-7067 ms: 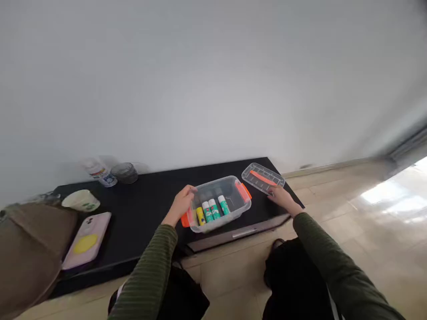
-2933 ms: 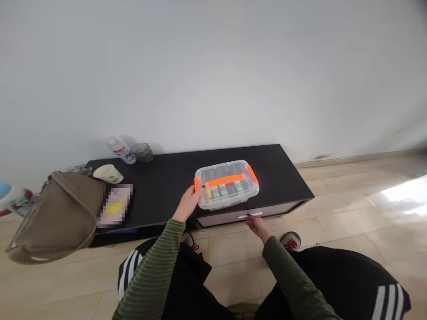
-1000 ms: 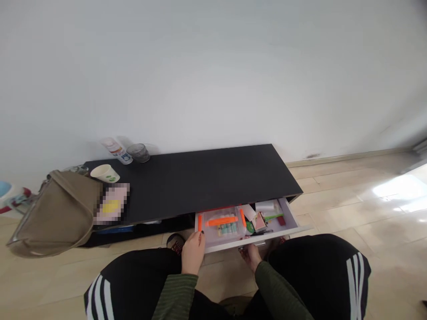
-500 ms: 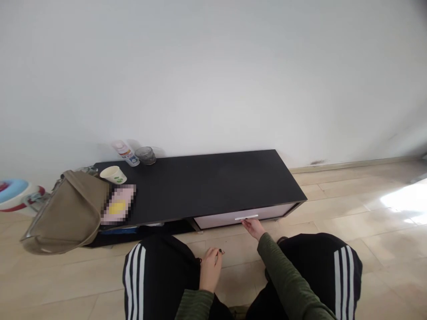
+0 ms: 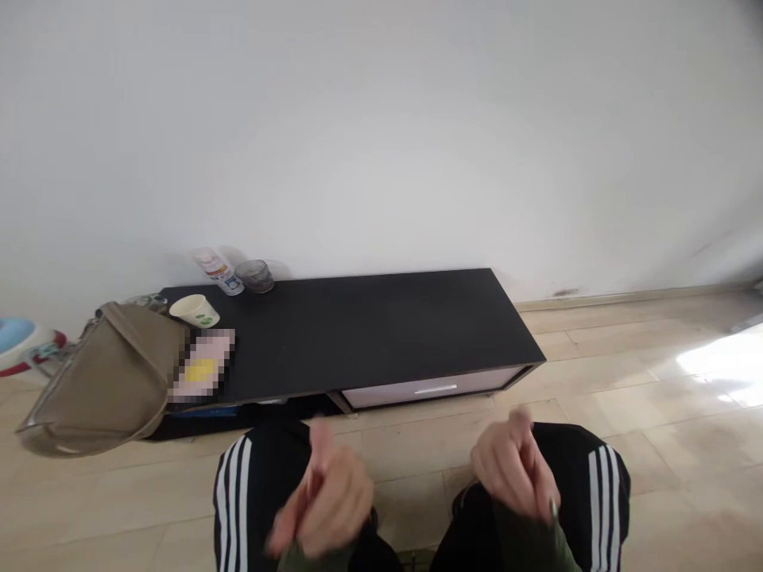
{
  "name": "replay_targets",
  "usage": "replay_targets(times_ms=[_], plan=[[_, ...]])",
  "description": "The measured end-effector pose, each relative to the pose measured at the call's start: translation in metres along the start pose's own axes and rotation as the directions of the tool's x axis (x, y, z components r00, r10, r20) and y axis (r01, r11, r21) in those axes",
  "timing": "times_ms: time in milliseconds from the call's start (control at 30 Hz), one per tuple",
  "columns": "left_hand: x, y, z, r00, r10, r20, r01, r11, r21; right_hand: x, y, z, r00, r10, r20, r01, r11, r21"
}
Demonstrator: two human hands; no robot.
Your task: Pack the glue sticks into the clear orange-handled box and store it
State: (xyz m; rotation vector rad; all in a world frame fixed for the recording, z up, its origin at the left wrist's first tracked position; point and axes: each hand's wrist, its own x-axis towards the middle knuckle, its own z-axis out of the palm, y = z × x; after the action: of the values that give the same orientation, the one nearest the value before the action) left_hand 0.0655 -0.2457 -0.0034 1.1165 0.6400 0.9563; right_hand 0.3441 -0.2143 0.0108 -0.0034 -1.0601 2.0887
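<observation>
My left hand is raised above my left knee, blurred by motion, its thumb and a finger spread apart and nothing visible in it. Near my right knee, my right hand hovers with fingers loosely bent and the thumb held apart. I see no object in it, though a tiny dark spot at its thumb is too small to name. Beyond both hands, the light drawer front sits closed in a low black cabinet. Its pale bar handle is apart from my hands.
On the cabinet's left end are a brown bag, a paper cup, a spray can, a grey glass and a blurred-out pink packet. A white wall stands behind; a light container is at far left.
My right hand has let go of the drawer handle and pulled back toward my right knee. My left hand has moved left and turned. The drawer looks unmoved.
</observation>
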Motion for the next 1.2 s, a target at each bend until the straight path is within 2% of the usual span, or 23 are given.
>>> replay_targets(times_ms=[33, 67, 100, 133, 167, 233, 300, 367, 433, 467, 500, 533, 567, 600, 633, 667, 700, 733, 867, 1033, 1200], plan=[[0.01, 0.003, 0.002, 0.981, 0.056, -0.183, -0.081, 0.988, -0.129, 0.011, -0.001, 0.003, 0.977, -0.157, -0.141, 0.17, 0.982, 0.084], [0.021, 0.006, 0.006, 0.95, 0.056, -0.306, -0.129, 0.967, -0.221, 0.022, 0.0, 0.004, 0.921, -0.253, -0.297, 0.302, 0.944, 0.13], [0.032, 0.009, 0.01, 0.925, 0.055, -0.375, -0.176, 0.938, -0.297, 0.033, 0.002, 0.004, 0.866, -0.286, -0.411, 0.378, 0.911, 0.162], [0.041, 0.011, 0.015, 0.911, 0.054, -0.409, -0.214, 0.909, -0.357, 0.042, 0.005, 0.004, 0.83, -0.276, -0.485, 0.41, 0.891, 0.194], [0.048, 0.013, 0.02, 0.915, 0.05, -0.4, -0.229, 0.881, -0.414, 0.049, 0.007, 0.002, 0.82, -0.242, -0.519, 0.407, 0.884, 0.23], [0.056, 0.013, 0.027, 0.931, 0.06, -0.361, -0.243, 0.84, -0.486, 0.054, 0.012, -0.002, 0.836, -0.171, -0.522, 0.362, 0.886, 0.29], [0.055, 0.011, 0.027, 0.937, 0.077, -0.341, -0.247, 0.836, -0.49, 0.05, 0.017, -0.011, 0.842, -0.132, -0.522, 0.327, 0.896, 0.301], [0.047, 0.01, 0.021, 0.921, 0.072, -0.384, -0.238, 0.882, -0.406, 0.042, 0.026, -0.025, 0.83, -0.086, -0.551, 0.288, 0.912, 0.292], [0.034, 0.01, 0.008, 0.872, 0.039, -0.489, -0.16, 0.965, -0.207, 0.034, 0.041, -0.048, 0.784, 0.025, -0.62, 0.209, 0.93, 0.302], [0.025, 0.01, -0.001, 0.825, 0.033, -0.565, -0.078, 0.995, -0.056, 0.03, 0.051, -0.063, 0.732, 0.106, -0.673, 0.156, 0.936, 0.317], [0.014, 0.009, -0.012, 0.765, 0.047, -0.642, 0.041, 0.992, 0.122, 0.027, 0.062, -0.078, 0.648, 0.204, -0.734, 0.091, 0.936, 0.34], [0.001, 0.008, -0.023, 0.682, 0.114, -0.723, 0.182, 0.93, 0.318, 0.025, 0.074, -0.094, 0.518, 0.297, -0.803, 0.021, 0.933, 0.359], [-0.013, 0.006, -0.034, 0.593, 0.237, -0.77, 0.321, 0.806, 0.496, 0.023, 0.085, -0.109, 0.359, 0.361, -0.861, -0.055, 0.929, 0.366], [-0.028, 0.002, -0.044, 0.514, 0.385, -0.767, 0.435, 0.653, 0.62, 0.022, 0.095, -0.124, 0.234, 0.395, -0.888, -0.122, 0.919, 0.376], [-0.043, -0.002, -0.054, 0.444, 0.512, -0.735, 0.527, 0.514, 0.677, 0.022, 0.104, -0.137, 0.164, 0.406, -0.899, -0.155, 0.911, 0.383], [-0.058, -0.006, -0.063, 0.371, 0.601, -0.708, 0.614, 0.414, 0.672, 0.023, 0.111, -0.148, 0.112, 0.41, -0.905, -0.182, 0.904, 0.386], [-0.07, -0.011, -0.07, 0.312, 0.633, -0.708, 0.698, 0.353, 0.623, 0.024, 0.117, -0.158, 0.087, 0.409, -0.908, -0.197, 0.901, 0.386], [-0.081, -0.015, -0.077, 0.29, 0.632, -0.719, 0.755, 0.311, 0.578, 0.026, 0.121, -0.167, 0.073, 0.406, -0.911, -0.206, 0.9, 0.384], [-0.096, -0.022, -0.09, 0.326, 0.529, -0.784, 0.838, 0.222, 0.498, 0.036, 0.129, -0.191, 0.029, 0.377, -0.926, -0.257, 0.898, 0.358], [-0.09, -0.017, -0.093, 0.275, 0.508, -0.816, 0.886, 0.195, 0.42, 0.036, 0.139, -0.203, 0.028, 0.311, -0.95, -0.312, 0.905, 0.288], [-0.096, -0.019, -0.094, 0.276, 0.497, -0.823, 0.893, 0.184, 0.411, 0.029, 0.144, -0.198, 0.048, 0.273, -0.961, -0.373, 0.897, 0.236]])
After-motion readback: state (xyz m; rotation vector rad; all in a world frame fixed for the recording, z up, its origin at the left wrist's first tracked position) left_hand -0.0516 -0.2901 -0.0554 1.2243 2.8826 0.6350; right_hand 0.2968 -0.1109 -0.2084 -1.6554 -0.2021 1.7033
